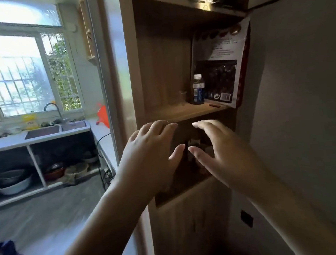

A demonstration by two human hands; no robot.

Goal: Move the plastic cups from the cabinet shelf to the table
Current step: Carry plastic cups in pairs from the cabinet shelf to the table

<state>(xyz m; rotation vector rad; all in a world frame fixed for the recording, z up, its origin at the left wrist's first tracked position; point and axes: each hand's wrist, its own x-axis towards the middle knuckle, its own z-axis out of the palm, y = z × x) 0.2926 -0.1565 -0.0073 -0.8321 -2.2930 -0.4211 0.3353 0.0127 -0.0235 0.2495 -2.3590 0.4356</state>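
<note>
Cabinet [134,73]: a tall wooden unit with open compartments stood against the wall.
Middle shelf [182,111]: it carried a clear plastic cup [183,98], upright and faint against the back panel, just left of a bottle [198,90] with a white cap and dark contents.
Bag [223,65]: a large printed pouch with a clear window leaned upright at the right end of the same shelf, just behind and right of the bottle.
Small item [215,105]: a short reddish stick lay on the shelf in front of the bag; what it was could not be told.
Lower compartment [188,178]: dark, its contents mostly hidden by the hands.
Left hand [151,155]: raised before the shelf edge, palm forward, fingers spread, grip open and empty.
Right hand [222,153]: beside it, fingers spread, grip open and empty, thumb tips near each other but apart.
Sink [55,130]: set in the kitchen table under the window, bowls stored beneath.
</note>
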